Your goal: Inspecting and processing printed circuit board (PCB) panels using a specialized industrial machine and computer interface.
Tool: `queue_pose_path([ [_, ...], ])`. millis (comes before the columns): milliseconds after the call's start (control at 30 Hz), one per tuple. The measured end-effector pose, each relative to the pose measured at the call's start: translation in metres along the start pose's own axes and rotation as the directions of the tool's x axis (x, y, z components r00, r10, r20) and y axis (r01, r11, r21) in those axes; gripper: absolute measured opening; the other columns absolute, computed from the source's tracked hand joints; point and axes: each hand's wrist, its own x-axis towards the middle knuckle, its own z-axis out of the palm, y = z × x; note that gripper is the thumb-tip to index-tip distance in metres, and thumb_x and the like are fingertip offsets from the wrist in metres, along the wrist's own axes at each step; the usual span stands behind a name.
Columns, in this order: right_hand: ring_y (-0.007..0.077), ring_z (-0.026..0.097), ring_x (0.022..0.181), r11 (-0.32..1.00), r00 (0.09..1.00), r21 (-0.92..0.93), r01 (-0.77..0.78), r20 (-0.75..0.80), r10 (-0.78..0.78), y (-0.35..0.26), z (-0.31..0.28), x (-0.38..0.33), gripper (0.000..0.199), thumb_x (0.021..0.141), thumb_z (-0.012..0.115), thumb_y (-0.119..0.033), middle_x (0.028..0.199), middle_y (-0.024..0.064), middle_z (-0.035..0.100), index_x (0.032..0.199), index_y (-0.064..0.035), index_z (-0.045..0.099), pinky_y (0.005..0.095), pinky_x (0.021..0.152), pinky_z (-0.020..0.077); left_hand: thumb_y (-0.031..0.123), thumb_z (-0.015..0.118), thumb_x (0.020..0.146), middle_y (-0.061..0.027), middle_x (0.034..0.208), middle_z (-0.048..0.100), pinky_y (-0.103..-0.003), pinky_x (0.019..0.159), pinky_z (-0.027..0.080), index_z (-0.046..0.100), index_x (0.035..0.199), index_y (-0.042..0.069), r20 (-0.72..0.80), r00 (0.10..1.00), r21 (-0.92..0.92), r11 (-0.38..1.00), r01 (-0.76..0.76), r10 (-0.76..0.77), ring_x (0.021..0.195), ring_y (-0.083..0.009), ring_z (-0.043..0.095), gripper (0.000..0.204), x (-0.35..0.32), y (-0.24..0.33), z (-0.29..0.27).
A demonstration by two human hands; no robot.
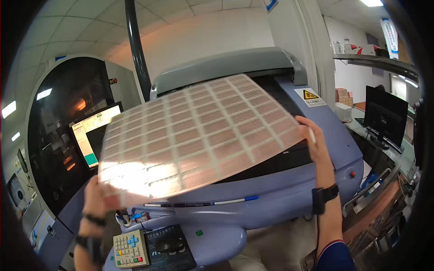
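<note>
A large copper-coloured circuit board panel point(192, 131), marked with a pale grid, is held up and tilted in front of a blue-grey machine point(289, 198). My left hand point(97, 196) grips its near left corner, with the fingers partly hidden and blurred. At the right edge, my right hand point(313, 137) pinches the panel between thumb and fingers. A thin white pen-like stick point(312, 135) shows against that hand; its kind is unclear. Bright glare covers the panel's lower left part. Behind the panel, much of the machine's dark bed point(275, 92) is hidden.
Several pens point(235, 200) lie along the machine's front ledge. Below are a beige keypad point(130, 249), a black mouse point(169, 244) and its mat point(181, 259). A lit monitor point(92, 131) stands left, a dark monitor point(384, 115) right. A grey cover point(226, 63) spans the machine.
</note>
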Motion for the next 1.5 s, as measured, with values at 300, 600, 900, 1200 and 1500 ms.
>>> queue_pose_path([
  [300, 0.0046, 0.042, 0.05, 0.977, 0.96, -0.144, -0.16, -0.252, 0.12, 0.084, -0.11, 0.036, 0.028, 0.091, 0.058, -0.012, 0.065, -0.0028, 0.05, 0.117, -0.003, 0.061, 0.0202, 0.044, 0.0321, 0.019, 0.048, 0.089, -0.0071, 0.077, 0.06, -0.034, 0.051, 0.047, 0.062, 0.091, 0.003, 0.058, 0.876, -0.438, 0.776, 0.453, -0.478, 0.058, -0.0203, 0.056, 0.022, 0.142, -0.11, 0.236],
  [600, 0.0262, 0.062, 0.072, 0.086, 0.964, -0.992, -0.091, -0.109, -0.241, 0.14, -0.112, 0.051, 0.015, 0.077, 0.064, -0.011, 0.07, 0.008, 0.063, 0.092, -0.0116, 0.065, 0.0409, 0.065, 0.0425, 0.055, 0.03, 0.095, -0.0054, 0.148, 0.036, -0.065, 0.109, 0.007, 0.041, 0.14, 0.021, 0.458, 0.888, 0.754, 0.552, -0.356, -0.052, 0.137, -0.0253, 0.032, 0.058, 0.074, -0.114, 0.327],
  [900, 0.0287, 0.059, 0.092, 0.261, 0.988, -0.959, 0.109, 0.075, -0.136, 0.157, -0.089, 0.043, 0.005, 0.078, 0.061, -0.013, 0.083, 0.0061, 0.064, 0.083, -0.0113, 0.062, 0.0437, 0.087, 0.0376, 0.057, 0.027, 0.095, -0.0063, 0.148, 0.036, -0.06, 0.111, 0.008, 0.043, 0.138, 0.019, 0.446, 0.879, 0.769, 0.575, -0.28, -0.17, 0.138, -0.0258, 0.03, 0.06, 0.064, -0.106, 0.313],
  [1200, 0.0262, 0.059, 0.092, 0.299, 0.979, -0.938, 0.177, 0.135, -0.155, 0.14, -0.076, 0.03, 0.008, 0.08, 0.061, -0.015, 0.081, 0.0051, 0.064, 0.082, -0.0096, 0.056, 0.0424, 0.086, 0.0379, 0.056, 0.028, 0.095, -0.0101, 0.149, 0.034, -0.059, 0.11, 0.011, 0.039, 0.14, 0.011, 0.43, 0.89, 0.781, 0.558, -0.281, -0.153, 0.139, -0.0271, 0.027, 0.065, 0.033, -0.089, 0.3],
  [1500, 0.0347, 0.063, 0.076, 0.576, 0.983, -0.798, 0.179, 0.163, -0.08, 0.122, -0.029, 0.025, 0.013, 0.081, 0.063, -0.01, 0.078, 0.0156, 0.064, 0.093, -0.0059, 0.06, 0.0425, 0.067, 0.0488, 0.055, 0.022, 0.097, -0.0097, 0.142, 0.044, -0.063, 0.109, 0.006, 0.05, 0.131, 0.014, 0.419, 0.868, 0.65, 0.756, -0.081, -0.267, 0.136, -0.029, 0.033, 0.061, 0.062, -0.087, 0.249],
])
